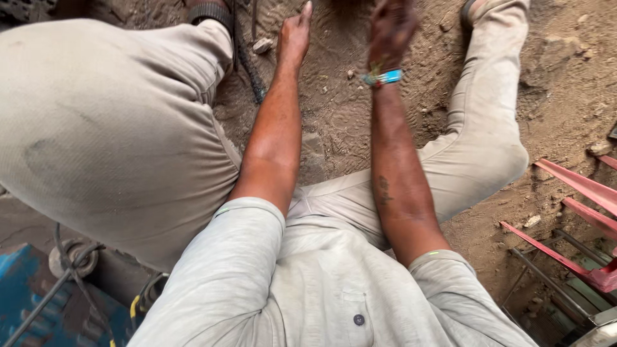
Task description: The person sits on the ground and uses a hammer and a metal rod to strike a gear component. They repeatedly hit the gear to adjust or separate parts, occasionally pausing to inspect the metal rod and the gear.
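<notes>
I sit on dirt ground with my legs apart and both arms stretched forward. My left hand [294, 35] reaches toward the top of the view, fingers straight and together, holding nothing that I can see. My right hand [390, 29] is blurred at the top edge, fingers curled, with a blue and green band on the wrist; what it holds, if anything, is cut off by the frame. A small stone [262, 45] lies just left of my left hand, beside a dark ribbed rod [247, 64] on the soil.
My left knee [103, 128] fills the left side and my right leg [488, 122] bends to the right. A red metal frame [578, 212] stands at the right edge. Blue metal with cables [38, 295] sits at the bottom left. Sandy dirt [334, 122] lies between my legs.
</notes>
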The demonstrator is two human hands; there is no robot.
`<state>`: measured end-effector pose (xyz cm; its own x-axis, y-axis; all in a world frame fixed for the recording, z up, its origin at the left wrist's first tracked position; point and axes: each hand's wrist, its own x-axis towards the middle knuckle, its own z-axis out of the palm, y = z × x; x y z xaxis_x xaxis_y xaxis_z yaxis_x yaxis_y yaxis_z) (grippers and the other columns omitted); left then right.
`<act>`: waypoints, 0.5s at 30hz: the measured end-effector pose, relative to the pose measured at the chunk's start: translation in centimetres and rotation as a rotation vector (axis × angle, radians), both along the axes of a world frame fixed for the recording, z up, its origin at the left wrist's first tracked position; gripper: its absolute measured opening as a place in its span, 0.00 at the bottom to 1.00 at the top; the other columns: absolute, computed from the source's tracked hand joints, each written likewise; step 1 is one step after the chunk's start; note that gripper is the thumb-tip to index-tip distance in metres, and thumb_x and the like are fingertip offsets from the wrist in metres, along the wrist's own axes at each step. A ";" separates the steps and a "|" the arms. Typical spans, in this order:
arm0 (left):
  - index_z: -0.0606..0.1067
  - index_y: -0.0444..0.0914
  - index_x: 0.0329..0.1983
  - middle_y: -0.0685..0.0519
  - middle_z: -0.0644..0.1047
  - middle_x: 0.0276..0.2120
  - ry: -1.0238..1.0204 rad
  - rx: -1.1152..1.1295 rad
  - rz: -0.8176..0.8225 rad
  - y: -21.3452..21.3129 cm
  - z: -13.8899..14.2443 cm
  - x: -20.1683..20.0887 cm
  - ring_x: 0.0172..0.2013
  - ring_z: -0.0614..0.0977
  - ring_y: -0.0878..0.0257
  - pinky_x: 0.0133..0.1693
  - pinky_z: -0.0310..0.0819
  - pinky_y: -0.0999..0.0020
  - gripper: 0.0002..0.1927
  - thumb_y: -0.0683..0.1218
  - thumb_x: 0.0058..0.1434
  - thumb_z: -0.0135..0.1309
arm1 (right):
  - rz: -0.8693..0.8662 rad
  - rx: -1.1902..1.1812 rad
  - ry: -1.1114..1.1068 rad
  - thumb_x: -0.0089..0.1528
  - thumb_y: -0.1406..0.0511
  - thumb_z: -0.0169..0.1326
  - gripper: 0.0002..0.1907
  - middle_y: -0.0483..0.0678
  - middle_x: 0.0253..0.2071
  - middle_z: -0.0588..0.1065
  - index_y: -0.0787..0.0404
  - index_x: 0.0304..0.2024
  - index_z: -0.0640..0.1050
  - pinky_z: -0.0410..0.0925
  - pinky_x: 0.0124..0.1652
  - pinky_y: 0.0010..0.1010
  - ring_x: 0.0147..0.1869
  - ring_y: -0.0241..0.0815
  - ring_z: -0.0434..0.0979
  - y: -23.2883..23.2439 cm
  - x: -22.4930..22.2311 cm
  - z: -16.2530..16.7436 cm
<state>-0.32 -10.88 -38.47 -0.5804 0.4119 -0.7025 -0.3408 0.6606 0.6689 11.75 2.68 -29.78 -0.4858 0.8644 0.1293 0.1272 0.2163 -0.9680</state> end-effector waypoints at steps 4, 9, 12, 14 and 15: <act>0.69 0.46 0.23 0.64 0.61 0.17 -0.028 -0.002 -0.007 0.0 0.4 0.0 0.17 0.61 0.69 0.22 0.55 0.71 0.35 0.77 0.66 0.33 | -0.109 0.165 0.132 0.72 0.41 0.35 0.33 0.39 0.15 0.62 0.63 0.38 0.71 0.53 0.12 0.22 0.13 0.27 0.56 1.7 -0.9 -0.3; 0.72 0.52 0.29 0.61 0.63 0.16 -0.043 0.000 -0.003 0.1 0.9 0.0 0.18 0.64 0.66 0.24 0.65 0.67 0.31 0.77 0.64 0.33 | -0.132 0.089 -0.452 0.68 0.33 0.31 0.39 0.33 0.15 0.68 0.54 0.47 0.77 0.55 0.09 0.22 0.13 0.23 0.55 -1.6 -1.5 -3.9; 0.74 0.41 0.27 0.61 0.68 0.19 0.099 0.013 -0.016 0.0 0.8 -0.2 0.21 0.70 0.67 0.29 0.65 0.62 0.40 0.78 0.66 0.35 | -0.091 -0.159 -0.613 0.68 0.33 0.36 0.37 0.35 0.16 0.66 0.56 0.36 0.74 0.55 0.13 0.24 0.15 0.26 0.58 -2.3 0.0 -4.4; 0.77 0.40 0.28 0.61 0.71 0.19 0.188 0.031 -0.034 -0.1 0.7 -0.1 0.22 0.73 0.67 0.30 0.67 0.59 0.40 0.77 0.65 0.35 | -0.108 -0.327 -0.545 0.66 0.33 0.37 0.36 0.36 0.15 0.65 0.56 0.33 0.72 0.56 0.12 0.25 0.14 0.27 0.59 -2.0 1.0 -4.3; 0.78 0.39 0.30 0.60 0.71 0.20 0.157 -0.015 -0.049 -0.2 0.8 0.0 0.23 0.73 0.67 0.31 0.68 0.59 0.39 0.76 0.68 0.35 | -0.120 -0.405 -0.485 0.66 0.33 0.38 0.35 0.36 0.15 0.64 0.56 0.31 0.72 0.57 0.12 0.26 0.14 0.28 0.60 -1.9 1.2 -4.0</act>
